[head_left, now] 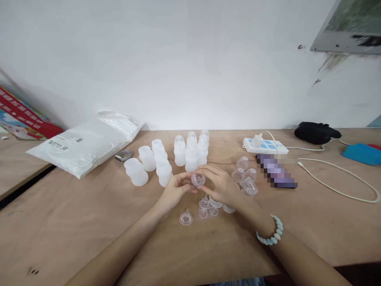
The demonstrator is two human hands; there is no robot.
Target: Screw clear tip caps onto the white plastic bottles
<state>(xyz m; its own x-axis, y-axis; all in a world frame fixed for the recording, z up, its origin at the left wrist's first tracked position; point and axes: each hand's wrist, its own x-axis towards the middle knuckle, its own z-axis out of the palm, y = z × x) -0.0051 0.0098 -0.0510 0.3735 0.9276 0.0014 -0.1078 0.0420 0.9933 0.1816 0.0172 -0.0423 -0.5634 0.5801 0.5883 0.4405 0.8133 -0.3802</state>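
Between my hands, above the table, is a small clear baby bottle collar ring [197,180], its round opening tipped toward me. The fingers of my left hand [175,191] pinch it from the left. From the other side my right hand [219,186] grips its edge with thumb and fingers. Clear silicone nipples [204,202] lie just below, partly covered by my right hand, with more rings. One nipple [186,217] rests apart, nearer to me. Clear domed caps [238,174] are heaped to the right. Frosted white bottles [136,172] stand uncapped behind; several capped bottles [179,151] stand beside them.
At the left lie a white plastic bag [89,139] and a watch-like band [122,155]. On the right are a power strip [264,145], a phone [276,171], a looped white cable [339,194], a black case [317,132] and a blue item [361,153]. A wall rises behind.
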